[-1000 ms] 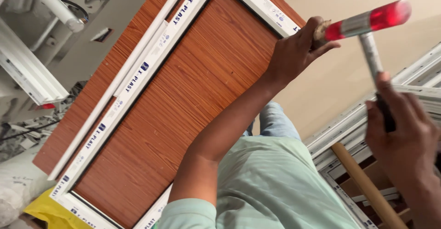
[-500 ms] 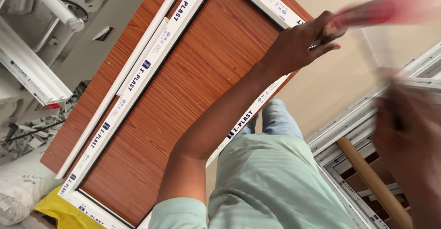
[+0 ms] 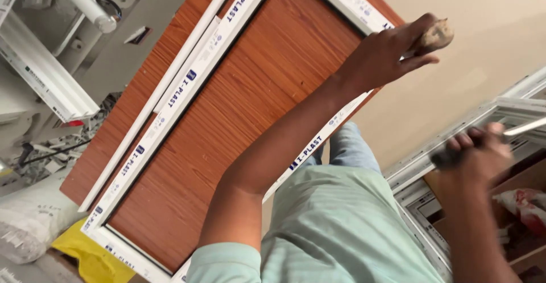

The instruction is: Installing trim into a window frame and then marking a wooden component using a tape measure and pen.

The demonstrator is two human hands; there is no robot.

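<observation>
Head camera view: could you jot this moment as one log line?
left hand: pressing small tan block on wood-grain panel with white plastic frame | right hand: gripping dark hammer handle, blurred

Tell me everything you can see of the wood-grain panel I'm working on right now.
The wood-grain panel is a flat reddish-brown board with fine grain lines, set in a white frame that carries protective film with blue markings. It runs slantwise across the view from lower left to upper right. The left hand rests at its upper right corner, gripping a small brownish block. The right hand, blurred, holds a dark handle clear of the panel.
</observation>
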